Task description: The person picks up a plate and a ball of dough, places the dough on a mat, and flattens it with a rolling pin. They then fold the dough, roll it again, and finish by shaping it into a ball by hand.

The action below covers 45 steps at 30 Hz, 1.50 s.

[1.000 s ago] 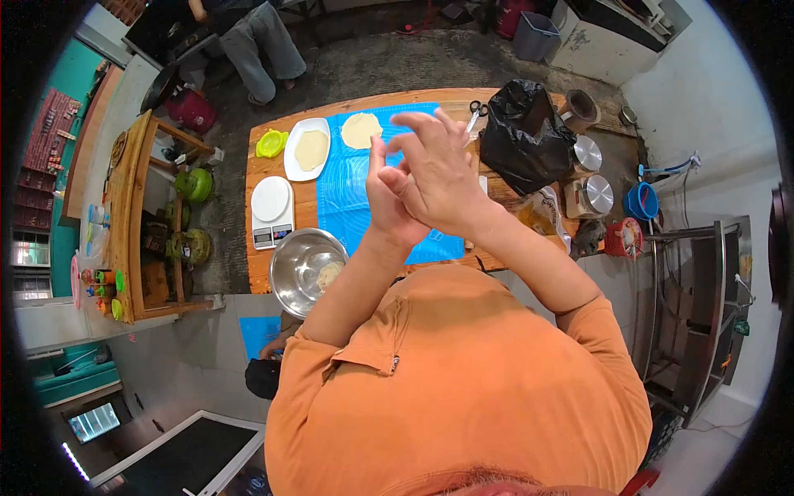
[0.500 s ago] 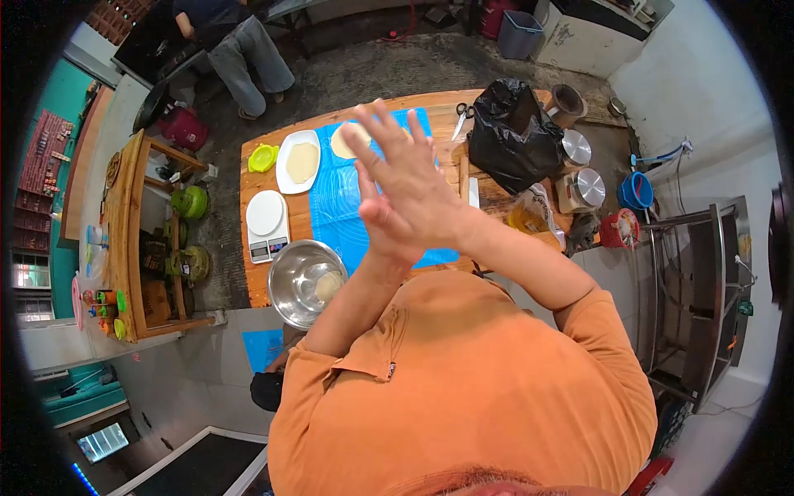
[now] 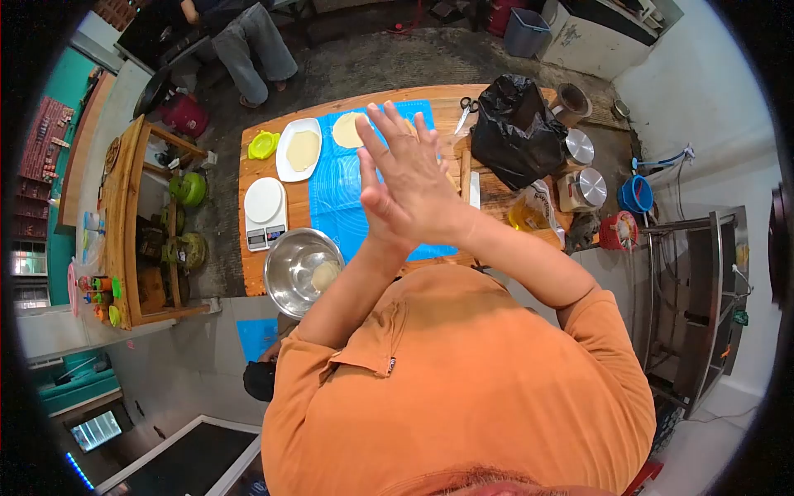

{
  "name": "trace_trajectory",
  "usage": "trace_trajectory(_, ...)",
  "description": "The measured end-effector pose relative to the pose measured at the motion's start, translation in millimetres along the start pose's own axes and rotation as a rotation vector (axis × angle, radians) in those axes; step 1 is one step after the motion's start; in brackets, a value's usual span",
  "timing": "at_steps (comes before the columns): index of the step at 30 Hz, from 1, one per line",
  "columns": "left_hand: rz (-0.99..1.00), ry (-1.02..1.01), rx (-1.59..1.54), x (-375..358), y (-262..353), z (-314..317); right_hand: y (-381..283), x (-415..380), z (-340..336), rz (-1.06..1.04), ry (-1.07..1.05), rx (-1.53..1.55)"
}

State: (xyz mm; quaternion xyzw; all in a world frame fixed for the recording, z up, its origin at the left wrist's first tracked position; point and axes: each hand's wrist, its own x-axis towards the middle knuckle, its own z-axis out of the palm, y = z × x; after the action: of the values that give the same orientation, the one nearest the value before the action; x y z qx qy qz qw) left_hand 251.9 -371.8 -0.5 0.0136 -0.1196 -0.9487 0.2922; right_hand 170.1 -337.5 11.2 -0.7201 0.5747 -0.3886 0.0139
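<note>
In front of my chest, my right hand [image 3: 426, 186] lies flat across my left hand [image 3: 383, 217], palm towards palm. The fingers of both are stretched out. Anything between the palms is hidden. Below them a blue mat [image 3: 337, 186] covers the middle of the table, with a flat round of dough [image 3: 347, 131] near its far edge. Another dough round on the mat is mostly behind my fingers. A flattened dough piece [image 3: 303, 151] rests on a white plate [image 3: 286, 167]. Beside my left forearm, a steel bowl [image 3: 279, 269] holds a dough ball [image 3: 323, 276].
A kitchen scale [image 3: 265, 202] and a green plastic item [image 3: 264, 145] line the wooden table's left side. Scissors [image 3: 466, 112], a black plastic bag [image 3: 514, 136], a bag of yellow oil [image 3: 529, 213] and lidded jars [image 3: 588, 190] are on the right. Another person [image 3: 252, 54] stands beyond.
My hands stay pressed together, with the right turned slightly and more squarely over the left. The view has shifted a little; the things on the table keep their places.
</note>
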Motion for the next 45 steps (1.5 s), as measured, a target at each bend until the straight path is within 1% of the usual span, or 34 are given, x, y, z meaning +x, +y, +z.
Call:
trace_trajectory(2,-0.006,0.016,-0.019,-2,6,-4,20,2,13,0.138,-0.05,0.376)
trace_trajectory(3,-0.003,0.022,-0.029,-3,9,-6,17,12,-2,0.139,-0.062,0.385)
trace_trajectory(5,0.006,0.035,-0.039,-4,14,-10,16,26,-38,0.131,0.094,0.525)
trace_trajectory(6,0.018,0.044,-0.035,-3,16,-11,17,27,-37,0.13,0.088,0.528)
trace_trajectory(8,0.03,0.05,-0.029,-3,17,-13,19,30,-36,0.12,0.202,0.039)
trace_trajectory(9,0.022,0.052,-0.069,-4,17,-14,16,28,-31,0.119,0.202,0.038)
trace_trajectory(11,0.009,0.057,-0.111,-7,14,-16,7,18,-7,0.052,0.112,-0.182)
trace_trajectory(12,0.0,-0.004,-0.164,-9,13,-17,5,17,3,0.037,0.064,-0.145)
trace_trajectory(16,-0.021,-0.245,-0.374,-16,10,-21,4,14,4,0.108,0.066,-0.025)
trace_trajectory(17,-0.022,-0.242,-0.374,-15,10,-16,-1,18,-1,0.122,0.019,-0.05)
trace_trajectory(18,0.037,-0.115,-0.186,-12,9,-7,-3,21,-4,0.132,-0.026,-0.077)
trace_trajectory(19,0.096,0.012,0.001,-9,9,-2,3,19,0,0.131,-0.025,-0.08)
trace_trajectory(20,0.096,0.011,0.0,-8,10,-5,17,15,7,0.15,-0.04,0.018)
trace_trajectory(21,0.037,0.001,-0.035,-9,12,-11,24,16,9,0.168,-0.059,0.12)
trace_trajectory(22,-0.021,-0.007,-0.07,-10,13,-16,31,18,8,0.166,-0.063,0.125)
trace_trajectory(23,-0.017,-0.005,-0.069,-11,14,-21,35,24,1,0.174,0.05,0.141)
trace_trajectory(24,-0.017,-0.035,-0.158,-10,14,-24,38,28,-2,0.183,0.167,0.152)
trace_trajectory(25,-0.022,-0.063,-0.249,-10,13,-27,35,25,0,0.188,0.167,0.151)
trace_trajectory(26,-0.027,-0.061,-0.253,-13,11,-24,30,20,4,0.135,0.123,-0.051)
trace_trajectory(27,-0.038,0.023,-0.179,-16,10,-17,28,17,8,0.078,0.08,-0.255)
trace_trajectory(28,-0.045,0.107,-0.106,-17,9,-13,30,16,11,0.115,0.13,-0.247)
trace_trajectory(29,-0.044,0.108,-0.107,-14,9,-16,34,18,10,0.115,0.128,-0.246)
trace_trajectory(31,-0.053,0.069,-0.142,-12,10,-27,41,18,12,0.196,0.104,-0.156)
trace_trajectory(32,-0.047,0.073,-0.141,-12,9,-29,39,17,16,0.193,0.101,-0.149)
trace_trajectory(34,-0.002,0.152,-0.076,-10,4,-31,37,13,25,0.163,0.154,-0.285)
trace_trajectory(35,-0.008,0.154,-0.079,-10,3,-31,37,11,27,0.168,0.152,-0.287)
trace_trajectory(37,0.008,0.16,-0.008,-11,3,-32,36,7,31,0.084,0.161,-0.294)
trace_trajectory(38,0.006,0.166,-0.009,-11,5,-37,43,3,33,0.089,0.158,-0.291)
trace_trajectory(40,0.014,0.013,-0.134,-8,9,-54,63,-4,35,0.235,0.178,0.242)
trace_trajectory(41,0.025,0.018,-0.134,-7,11,-62,60,-6,30,0.232,0.17,0.249)
trace_trajectory(43,0.135,0.048,-0.134,-5,13,-73,48,-12,13,0.421,0.171,0.333)
trace_trajectory(44,0.142,0.052,-0.137,-5,14,-74,48,-19,14,0.437,0.1,0.276)
trace_trajectory(45,0.155,0.077,-0.084,-6,14,-75,48,-24,17,0.44,0.091,0.28)
